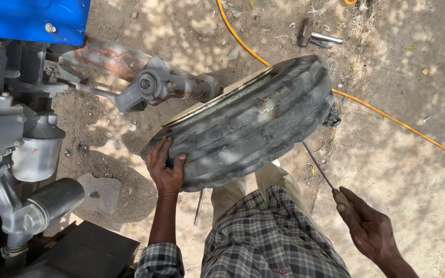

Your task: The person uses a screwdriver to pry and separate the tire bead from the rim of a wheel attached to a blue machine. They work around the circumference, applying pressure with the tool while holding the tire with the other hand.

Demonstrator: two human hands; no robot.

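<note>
What you can't see

Your screwdriver [319, 167] tip vanishes behind the tyre [243, 128]; the yellow hose [387, 116] and blue panel [32, 18] run off frame.

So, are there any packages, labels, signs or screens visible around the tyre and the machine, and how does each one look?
None can be seen: no package, label, sign or screen.
The left hand grips the grey tyre.
The right hand holds a thin tool with a metal shaft.
The blue panel at top left looks plain.
</note>
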